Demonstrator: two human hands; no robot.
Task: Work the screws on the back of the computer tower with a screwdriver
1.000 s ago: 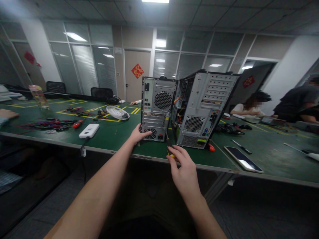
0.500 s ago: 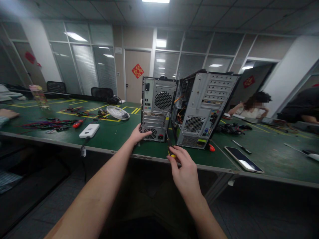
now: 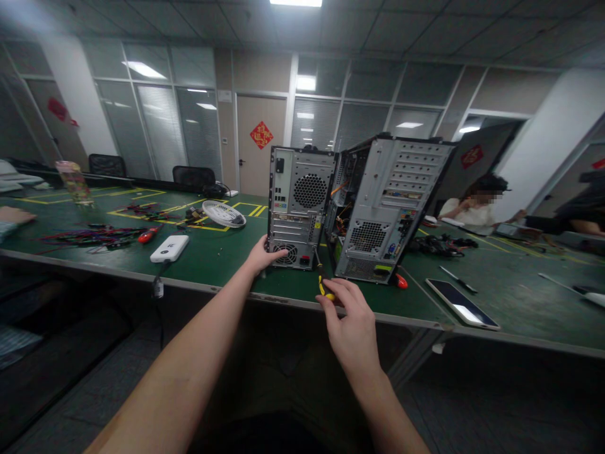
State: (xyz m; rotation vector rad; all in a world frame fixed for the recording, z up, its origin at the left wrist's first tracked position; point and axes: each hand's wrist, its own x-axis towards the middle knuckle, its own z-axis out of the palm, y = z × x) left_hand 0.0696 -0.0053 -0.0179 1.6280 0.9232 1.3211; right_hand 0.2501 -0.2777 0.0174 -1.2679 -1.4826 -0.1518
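Two grey computer towers stand rear-side toward me on the green table [image 3: 212, 258]. My left hand [image 3: 265, 255] grips the lower left corner of the left tower [image 3: 299, 205], fingers curled on its back panel. My right hand [image 3: 350, 315] is closed on the black and yellow handle of a screwdriver [image 3: 322, 280], whose tip points up at the bottom right corner of that tower. The right tower [image 3: 387, 208] stands open at an angle, with cables showing in the gap between the two.
A white power bank [image 3: 169, 248], a white fan grille [image 3: 224, 214], red-handled tools and loose cables lie to the left. A tablet [image 3: 462, 302] and a screwdriver lie to the right. Other people sit at the far right, and another person's hand rests at the left edge.
My hands and the screwdriver have barely shifted. The people at the far right have moved, one leaning further out of view.
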